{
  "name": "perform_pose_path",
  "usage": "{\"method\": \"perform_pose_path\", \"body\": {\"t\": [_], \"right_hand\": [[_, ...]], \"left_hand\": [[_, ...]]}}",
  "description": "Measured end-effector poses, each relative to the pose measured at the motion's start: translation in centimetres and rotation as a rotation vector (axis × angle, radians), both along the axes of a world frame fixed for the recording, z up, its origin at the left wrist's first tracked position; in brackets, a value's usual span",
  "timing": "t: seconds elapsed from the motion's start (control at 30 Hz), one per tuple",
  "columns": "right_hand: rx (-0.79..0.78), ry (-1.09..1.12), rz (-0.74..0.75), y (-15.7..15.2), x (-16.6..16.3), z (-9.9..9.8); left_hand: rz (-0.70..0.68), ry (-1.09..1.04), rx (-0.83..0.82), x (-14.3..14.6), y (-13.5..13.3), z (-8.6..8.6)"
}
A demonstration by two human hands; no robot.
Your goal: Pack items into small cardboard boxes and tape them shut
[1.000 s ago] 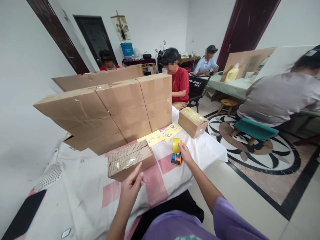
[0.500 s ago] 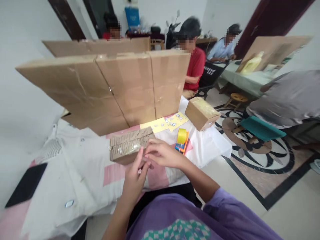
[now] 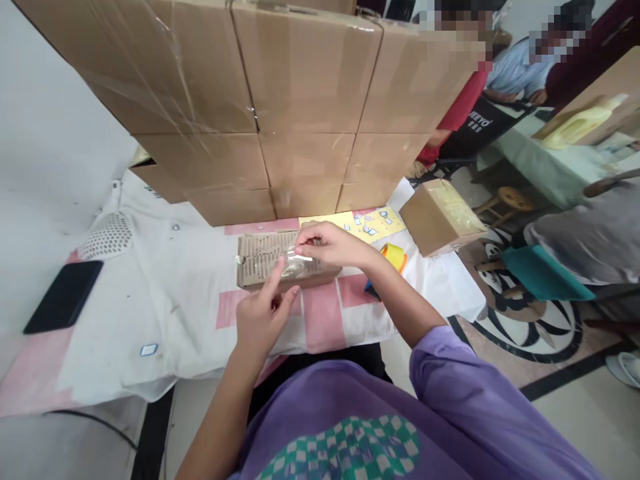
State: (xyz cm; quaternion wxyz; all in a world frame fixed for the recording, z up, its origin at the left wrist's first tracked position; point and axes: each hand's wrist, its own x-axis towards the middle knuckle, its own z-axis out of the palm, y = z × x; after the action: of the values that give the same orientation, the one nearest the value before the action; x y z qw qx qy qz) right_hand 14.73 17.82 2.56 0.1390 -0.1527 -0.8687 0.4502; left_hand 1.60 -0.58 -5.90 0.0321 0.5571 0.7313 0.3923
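A small cardboard box [image 3: 265, 263] with a corrugated, striped top lies on the cloth-covered table in front of me. Clear tape [image 3: 299, 264] glints over its top, loose and wrinkled near the middle. The fingers of my right hand [image 3: 334, 244] are pinched at the tape's upper edge, above the right half of the box. My left hand [image 3: 263, 317] is at the front edge, index finger stretched toward the tape and thumb apart, with nothing in it. A yellow tape roll in a dispenser [image 3: 394, 257] sits right of the box, partly hidden by my right forearm.
A wall of stacked cardboard boxes [image 3: 305, 80] rises behind. Another taped box [image 3: 440, 217] stands at the table's right edge. On the left lie a black tablet-like slab [image 3: 64, 297] and a white perforated object [image 3: 107, 235]. Other people sit beyond and to the right.
My view has tilted down and closer. My hands, close together in front of the box before, have moved apart; the right one is now over the box top at the tape.
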Motion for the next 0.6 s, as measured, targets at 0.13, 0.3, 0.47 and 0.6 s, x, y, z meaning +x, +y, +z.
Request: {"method": "perform_pose_path", "body": {"t": [0.13,0.3,0.47,0.6], "right_hand": [[0.306,-0.218,-0.031,1.2,-3.1,-1.5],[0.489,-0.326,-0.074,1.7,-4.1,-3.1],[0.589,-0.304,-0.323,0.5,-4.6,-4.3],[0.617,-0.208,-0.641,4.3,-1.7,-4.6]], "left_hand": [[0.014,0.176,-0.125,-0.1,1.5,-1.6],[0.064,0.197,-0.17,0.0,1.9,-2.5],[0.062,0.178,-0.165,0.1,2.0,-2.8],[0.065,0.152,-0.119,0.3,1.9,-3.3]]}}
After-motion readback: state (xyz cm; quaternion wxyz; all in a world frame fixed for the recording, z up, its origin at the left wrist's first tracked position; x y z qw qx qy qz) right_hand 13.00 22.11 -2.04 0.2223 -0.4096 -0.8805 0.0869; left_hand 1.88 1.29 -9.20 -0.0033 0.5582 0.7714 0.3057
